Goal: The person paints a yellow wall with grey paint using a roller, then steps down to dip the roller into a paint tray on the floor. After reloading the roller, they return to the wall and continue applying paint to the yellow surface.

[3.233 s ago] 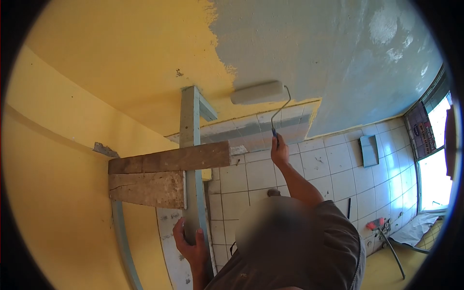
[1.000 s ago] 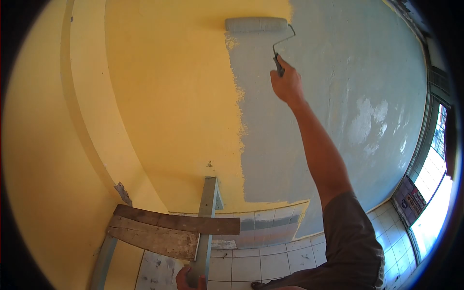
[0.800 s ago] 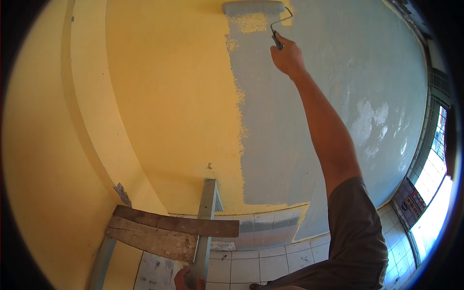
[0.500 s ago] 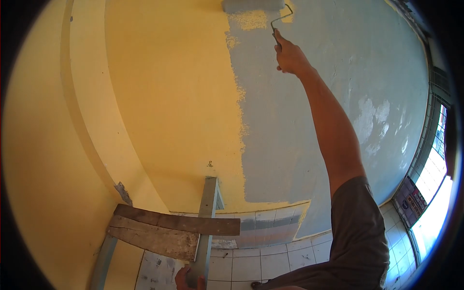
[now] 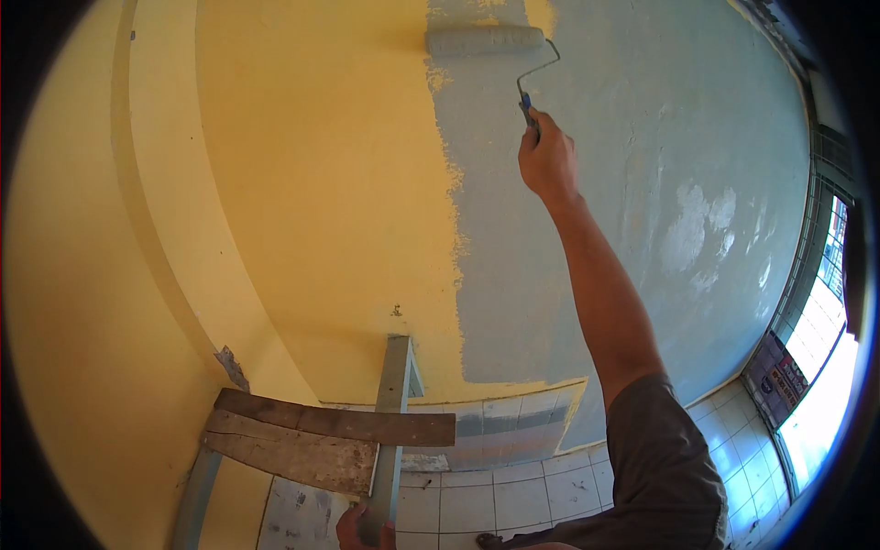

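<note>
My right hand (image 5: 547, 161) is raised high and grips the blue handle of a paint roller (image 5: 484, 40). The roller's grey sleeve lies flat against the wall, at the line where grey-blue paint (image 5: 587, 211) meets the yellow wall (image 5: 321, 183). My left hand (image 5: 362, 532) shows only partly at the bottom edge, closed around the upright of a grey-blue frame (image 5: 394, 412) that carries two worn wooden planks (image 5: 321, 440).
White tiles (image 5: 513, 490) cover the lower wall and the floor beneath me. A bright window (image 5: 820, 330) with a sign beside it is at the right. The yellow side wall curves in at the left.
The roller went up the wall to the top of the frame, then came back down a little. Earlier still, it was low by the tiles. My left hand stayed on the frame.
</note>
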